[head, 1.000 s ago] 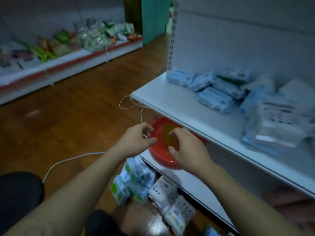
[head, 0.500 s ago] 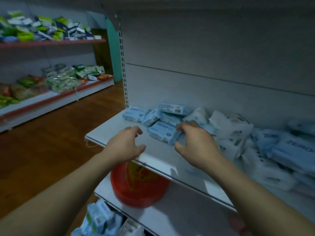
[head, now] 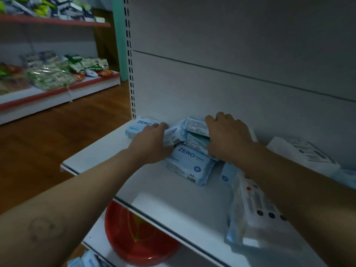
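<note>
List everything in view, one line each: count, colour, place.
blue packs: at least five, pale blue, heaped at the shelf's back left
white packs: at least two, white, shelf's right side
shelf: one, white, straight ahead
bowl: one, red, lower shelf
mixed goods: many, green and other colours, far shelves at left
floor: brown wood, left
left hand: one, rests on the blue packs' left
right hand: one, fingers curled over the heap's right
</note>
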Demonstrator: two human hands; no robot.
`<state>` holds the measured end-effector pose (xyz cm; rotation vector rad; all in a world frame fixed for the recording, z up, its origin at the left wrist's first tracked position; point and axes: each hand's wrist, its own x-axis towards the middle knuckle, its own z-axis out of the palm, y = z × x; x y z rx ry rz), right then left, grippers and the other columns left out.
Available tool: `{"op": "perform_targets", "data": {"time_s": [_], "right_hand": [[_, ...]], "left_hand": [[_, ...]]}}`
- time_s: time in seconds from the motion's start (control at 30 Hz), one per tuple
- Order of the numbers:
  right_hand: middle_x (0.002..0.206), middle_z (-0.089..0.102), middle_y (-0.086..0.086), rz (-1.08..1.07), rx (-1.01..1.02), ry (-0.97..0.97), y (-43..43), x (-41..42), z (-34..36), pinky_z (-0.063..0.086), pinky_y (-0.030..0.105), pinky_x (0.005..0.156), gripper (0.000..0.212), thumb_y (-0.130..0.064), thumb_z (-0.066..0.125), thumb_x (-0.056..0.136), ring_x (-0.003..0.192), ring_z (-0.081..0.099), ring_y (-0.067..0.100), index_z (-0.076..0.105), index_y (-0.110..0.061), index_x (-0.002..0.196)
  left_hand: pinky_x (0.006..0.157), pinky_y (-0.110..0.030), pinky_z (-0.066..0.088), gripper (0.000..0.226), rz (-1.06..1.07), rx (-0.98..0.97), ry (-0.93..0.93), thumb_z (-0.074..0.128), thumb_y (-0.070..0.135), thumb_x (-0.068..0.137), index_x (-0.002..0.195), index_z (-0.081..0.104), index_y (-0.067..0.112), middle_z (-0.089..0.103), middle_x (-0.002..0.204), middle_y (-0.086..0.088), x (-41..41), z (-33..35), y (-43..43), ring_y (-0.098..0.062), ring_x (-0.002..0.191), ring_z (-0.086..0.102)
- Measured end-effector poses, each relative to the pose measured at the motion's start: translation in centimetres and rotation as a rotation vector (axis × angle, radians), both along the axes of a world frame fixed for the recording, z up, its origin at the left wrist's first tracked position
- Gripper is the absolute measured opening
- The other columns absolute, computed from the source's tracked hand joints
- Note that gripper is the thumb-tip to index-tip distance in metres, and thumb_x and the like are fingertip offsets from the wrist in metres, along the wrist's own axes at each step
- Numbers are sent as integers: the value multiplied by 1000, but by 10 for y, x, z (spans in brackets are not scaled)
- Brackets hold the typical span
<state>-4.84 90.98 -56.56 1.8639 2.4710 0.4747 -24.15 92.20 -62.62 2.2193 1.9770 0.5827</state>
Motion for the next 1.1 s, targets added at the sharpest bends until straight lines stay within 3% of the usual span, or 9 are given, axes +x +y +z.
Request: {"op": "perform_targets", "data": {"time_s": [0.1,0.17,0.27,0.4,0.5,0.67,0.8,0.97,1.1], "right_hand": [[121,47,10,-9,12,-8,13,6,-13,31,31,67,55,-26,68,83,105,49,25,38,-15,129],[117,50,9,8,42,44,15,7,-16,31,30,65,45,-21,64,86,101,51,24,41,-14,124],[113,53,10,34,171,190,10,14,2,33,30,64,37,-15,58,89,98,50,24,44,-11,123],[90,57,8,96,270,543,-16,28,38,36,30,57,20,-21,62,88,75,52,21,52,-8,100],[72,57,0,43,174,866,-46,22,65,37,27,52,22,-21,70,81,60,51,13,54,-7,83],[82,66,3,-89,-22,1009,-96,-23,77,56,35,64,17,-25,72,73,73,64,21,63,-16,85],[79,68,6,-100,-209,1222,-139,-72,48,61,40,59,15,-17,75,68,74,69,24,66,-15,80],[81,71,5,-108,-361,1055,-186,-133,-26,52,34,68,22,-22,76,68,76,65,22,74,-17,89],[80,68,1,-119,-569,931,-214,-179,-100,50,30,68,28,-28,79,68,78,65,18,75,-16,93]], "left_hand": [[98,-46,38,55,52,35,220,57,57,83,126,48,23,57,125,-3,7,-13,21,-27,115,50],[100,-47,34,49,83,48,241,52,58,85,119,49,23,60,122,-2,12,-17,27,-27,114,51],[94,-44,36,25,133,191,132,48,46,91,95,46,21,64,103,-2,17,-2,22,-28,99,57],[81,-39,48,26,89,236,-219,53,39,91,89,48,13,64,91,-7,11,47,2,-32,87,61],[80,-38,56,26,78,143,-383,58,38,89,98,59,13,69,103,-8,-14,86,-26,-27,91,66],[67,-26,44,17,148,77,-398,59,31,89,101,63,19,65,94,-3,-63,110,-104,-22,84,61],[55,-27,40,15,261,23,-391,59,31,88,90,63,17,67,90,-4,-106,91,-172,-22,79,62],[71,-35,58,20,386,-140,-411,60,31,87,98,66,17,70,94,-5,-171,22,-244,-24,82,68],[75,-39,57,19,498,-278,-431,62,29,88,97,64,13,70,97,-10,-220,-46,-286,-28,85,67]]}}
